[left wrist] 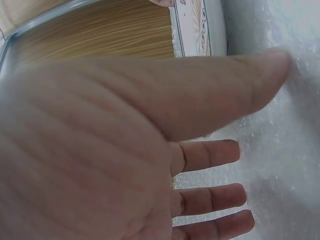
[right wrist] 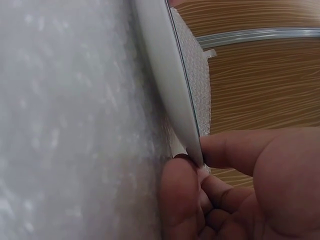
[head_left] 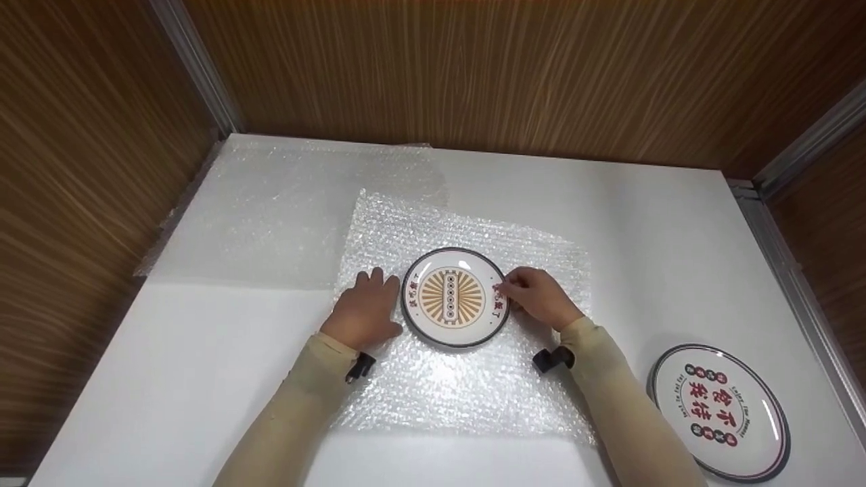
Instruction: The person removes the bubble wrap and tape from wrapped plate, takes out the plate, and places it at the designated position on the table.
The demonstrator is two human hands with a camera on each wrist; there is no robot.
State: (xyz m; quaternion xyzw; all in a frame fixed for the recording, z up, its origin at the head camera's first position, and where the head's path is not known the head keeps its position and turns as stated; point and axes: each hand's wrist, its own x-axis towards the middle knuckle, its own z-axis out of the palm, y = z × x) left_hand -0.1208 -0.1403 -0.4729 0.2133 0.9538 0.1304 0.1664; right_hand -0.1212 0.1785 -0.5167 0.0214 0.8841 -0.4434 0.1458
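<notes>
A round plate with a dark rim, red characters and a yellow sunburst lies face up on a sheet of bubble wrap. At the plate's right edge my right hand pinches the rim, thumb on top and fingers beneath. In the right wrist view the plate's white underside shows beside those fingers. My left hand is spread flat on the bubble wrap close to the plate's left edge. Its fingers are straight in the left wrist view and hold nothing.
Another bubble wrap sheet lies at the back left, partly hanging over the table's left edge. A second, larger plate with red and black characters sits at the front right, near my right forearm. Wood-grain panels enclose the white table.
</notes>
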